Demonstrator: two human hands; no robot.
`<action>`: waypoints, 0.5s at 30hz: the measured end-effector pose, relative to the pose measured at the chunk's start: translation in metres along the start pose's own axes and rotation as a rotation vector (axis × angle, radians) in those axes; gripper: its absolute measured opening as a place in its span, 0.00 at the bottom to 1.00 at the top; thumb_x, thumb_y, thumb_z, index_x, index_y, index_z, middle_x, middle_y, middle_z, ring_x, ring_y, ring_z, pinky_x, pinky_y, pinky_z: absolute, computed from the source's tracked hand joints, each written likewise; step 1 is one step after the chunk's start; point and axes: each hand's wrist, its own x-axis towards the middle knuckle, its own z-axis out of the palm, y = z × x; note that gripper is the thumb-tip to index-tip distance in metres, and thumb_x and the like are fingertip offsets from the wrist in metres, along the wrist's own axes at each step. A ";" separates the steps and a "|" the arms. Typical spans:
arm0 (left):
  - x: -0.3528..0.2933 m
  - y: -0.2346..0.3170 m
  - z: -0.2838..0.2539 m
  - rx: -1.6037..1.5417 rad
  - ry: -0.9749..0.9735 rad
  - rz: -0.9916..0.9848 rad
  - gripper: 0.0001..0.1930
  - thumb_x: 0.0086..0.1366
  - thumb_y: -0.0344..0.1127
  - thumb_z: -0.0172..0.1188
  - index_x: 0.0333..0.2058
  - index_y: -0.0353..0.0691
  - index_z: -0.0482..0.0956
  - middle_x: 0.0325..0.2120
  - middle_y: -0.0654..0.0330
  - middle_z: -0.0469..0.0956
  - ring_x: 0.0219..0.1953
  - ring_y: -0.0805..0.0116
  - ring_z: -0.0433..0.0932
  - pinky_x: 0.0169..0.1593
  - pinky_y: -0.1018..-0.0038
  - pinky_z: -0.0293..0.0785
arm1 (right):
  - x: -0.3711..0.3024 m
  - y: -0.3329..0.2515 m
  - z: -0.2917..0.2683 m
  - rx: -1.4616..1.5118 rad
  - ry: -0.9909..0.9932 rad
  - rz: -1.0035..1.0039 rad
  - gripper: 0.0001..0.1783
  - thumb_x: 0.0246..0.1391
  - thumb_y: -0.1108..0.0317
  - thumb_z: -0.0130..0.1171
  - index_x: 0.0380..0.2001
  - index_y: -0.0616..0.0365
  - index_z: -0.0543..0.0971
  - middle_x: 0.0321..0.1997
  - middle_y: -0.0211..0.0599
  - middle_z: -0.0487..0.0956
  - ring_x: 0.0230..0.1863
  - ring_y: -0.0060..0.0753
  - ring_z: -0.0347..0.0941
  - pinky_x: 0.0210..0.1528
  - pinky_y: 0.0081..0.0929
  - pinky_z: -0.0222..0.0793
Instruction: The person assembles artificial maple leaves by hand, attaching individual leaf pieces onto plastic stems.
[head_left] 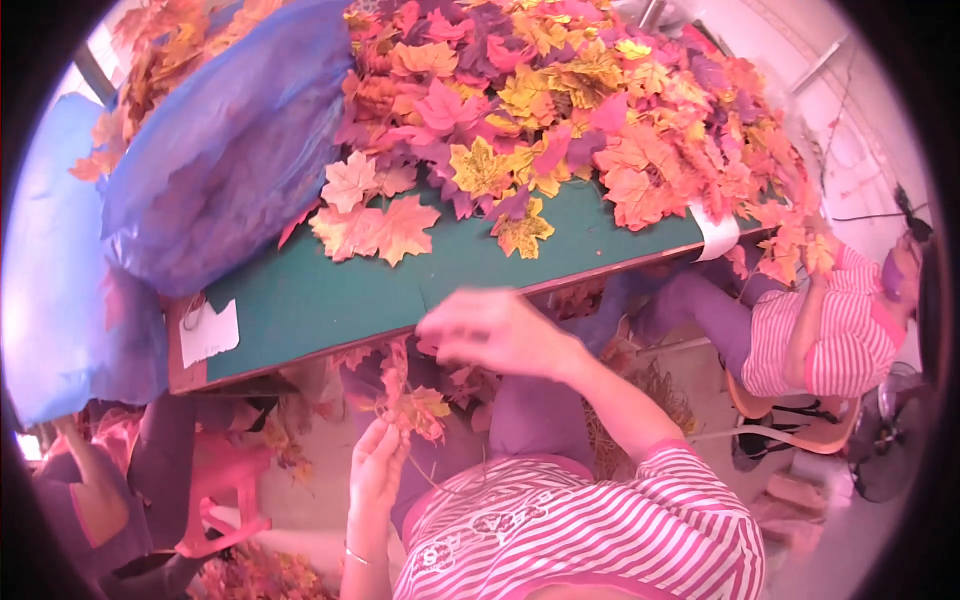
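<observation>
My left hand [376,468] is closed in a pinch on the stem of a small bunch of artificial maple leaves [424,412], orange and yellow, held over my lap. A thin brown stem trails down from that hand toward my shirt. My right hand [500,332] is raised just in front of the table's near edge, above and to the right of the bunch. Its fingers are smeared by motion, so what they hold, if anything, cannot be made out. More pinkish leaves [465,385] lie on my lap below it.
A large heap of artificial leaves [480,110] covers the far part of the green table [330,305]. Blue plastic bags [230,140] bulge at the left. Co-workers sit at right [825,335] and lower left [95,500], near a pink stool [225,480]. Leaves lie on the floor.
</observation>
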 end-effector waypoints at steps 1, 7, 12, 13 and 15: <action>-0.003 0.001 0.003 -0.039 -0.007 0.008 0.17 0.70 0.22 0.59 0.57 0.32 0.76 0.44 0.60 0.81 0.43 0.74 0.81 0.49 0.80 0.81 | 0.011 -0.003 -0.022 -0.234 0.260 -0.145 0.10 0.56 0.73 0.66 0.43 0.58 0.84 0.38 0.37 0.84 0.36 0.32 0.81 0.40 0.29 0.78; -0.003 0.012 0.034 -0.029 0.031 0.061 0.18 0.70 0.24 0.60 0.58 0.29 0.73 0.38 0.60 0.81 0.39 0.75 0.81 0.47 0.82 0.82 | 0.070 0.048 -0.140 -0.386 0.754 0.120 0.09 0.60 0.70 0.63 0.42 0.63 0.85 0.34 0.34 0.86 0.35 0.21 0.80 0.38 0.22 0.74; -0.001 0.006 0.022 -0.024 0.041 0.044 0.11 0.70 0.24 0.61 0.50 0.32 0.77 0.40 0.59 0.81 0.40 0.74 0.81 0.48 0.82 0.82 | 0.086 0.072 -0.190 -0.562 0.748 0.200 0.11 0.57 0.69 0.64 0.41 0.61 0.85 0.36 0.42 0.87 0.37 0.31 0.85 0.41 0.28 0.77; 0.000 0.004 0.021 -0.026 0.045 0.058 0.07 0.69 0.23 0.62 0.45 0.33 0.79 0.41 0.59 0.82 0.41 0.73 0.81 0.49 0.81 0.81 | 0.080 0.081 -0.196 -0.645 0.666 0.232 0.11 0.56 0.69 0.65 0.41 0.60 0.85 0.34 0.43 0.86 0.38 0.33 0.85 0.41 0.30 0.77; -0.001 0.003 0.022 -0.036 0.042 0.057 0.05 0.69 0.23 0.62 0.42 0.35 0.79 0.40 0.60 0.82 0.41 0.73 0.82 0.48 0.81 0.81 | 0.071 0.094 -0.197 -0.726 0.579 0.270 0.11 0.54 0.69 0.66 0.41 0.59 0.85 0.33 0.44 0.86 0.39 0.35 0.85 0.41 0.31 0.77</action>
